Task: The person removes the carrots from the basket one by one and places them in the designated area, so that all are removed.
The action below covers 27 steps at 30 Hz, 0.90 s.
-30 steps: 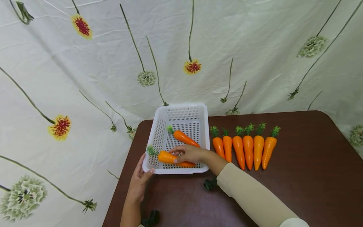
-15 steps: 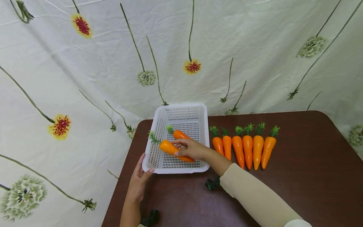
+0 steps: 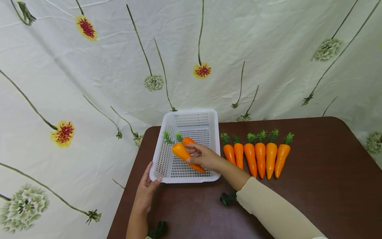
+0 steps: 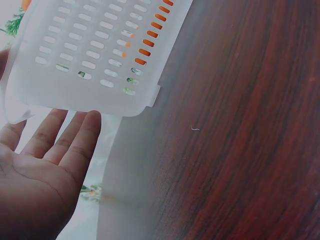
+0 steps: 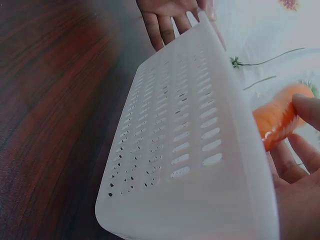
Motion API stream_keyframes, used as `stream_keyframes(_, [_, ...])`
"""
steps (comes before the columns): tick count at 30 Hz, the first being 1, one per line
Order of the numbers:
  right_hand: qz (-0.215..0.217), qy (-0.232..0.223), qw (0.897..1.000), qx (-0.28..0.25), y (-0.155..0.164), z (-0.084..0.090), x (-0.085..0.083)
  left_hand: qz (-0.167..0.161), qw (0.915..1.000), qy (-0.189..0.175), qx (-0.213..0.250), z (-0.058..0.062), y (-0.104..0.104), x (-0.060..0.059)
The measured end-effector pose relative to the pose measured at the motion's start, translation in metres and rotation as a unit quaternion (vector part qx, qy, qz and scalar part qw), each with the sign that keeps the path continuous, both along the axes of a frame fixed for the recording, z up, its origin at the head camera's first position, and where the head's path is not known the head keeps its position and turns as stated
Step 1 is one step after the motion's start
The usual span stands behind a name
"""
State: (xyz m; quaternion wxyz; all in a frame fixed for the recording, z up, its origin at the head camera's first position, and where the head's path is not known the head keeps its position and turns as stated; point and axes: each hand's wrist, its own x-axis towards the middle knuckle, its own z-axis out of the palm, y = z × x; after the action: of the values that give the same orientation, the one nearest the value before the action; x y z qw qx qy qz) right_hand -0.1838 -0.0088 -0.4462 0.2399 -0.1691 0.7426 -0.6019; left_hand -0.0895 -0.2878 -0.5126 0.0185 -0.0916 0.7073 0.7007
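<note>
While the right hand [image 3: 204,157] grips a carrot [image 3: 186,155] inside the white basket [image 3: 185,179], the left hand [image 3: 146,192] steadies the basket's near corner.

From the head view, the held carrot slants above the basket floor, its green top beside a second carrot [image 3: 189,140] lying farther back; six more carrots [image 3: 256,154] lie in a row on the tabletop [image 3: 313,186] (just right of the basket). The left wrist view alone shows the left fingers [image 4: 75,142] straight, against the basket's outer corner [image 4: 95,60]. The right wrist view shows right fingers [image 5: 306,111] curled round the carrot [image 5: 280,117] behind the slotted wall [image 5: 190,150].
</note>
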Motion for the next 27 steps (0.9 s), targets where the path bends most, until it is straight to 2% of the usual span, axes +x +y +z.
stream_keyframes(13, [-0.043, 0.023, 0.998, -0.044, 0.019, 0.01, 0.012, -0.006, 0.9998, 0.011, 0.015, -0.002, -0.001, -0.001])
stream_keyframes(27, [-0.102, -0.004, 0.992, -0.068, 0.048, 0.011, 0.026, -0.01, 0.9996, 0.019, 0.016, -0.003, -0.002, -0.001])
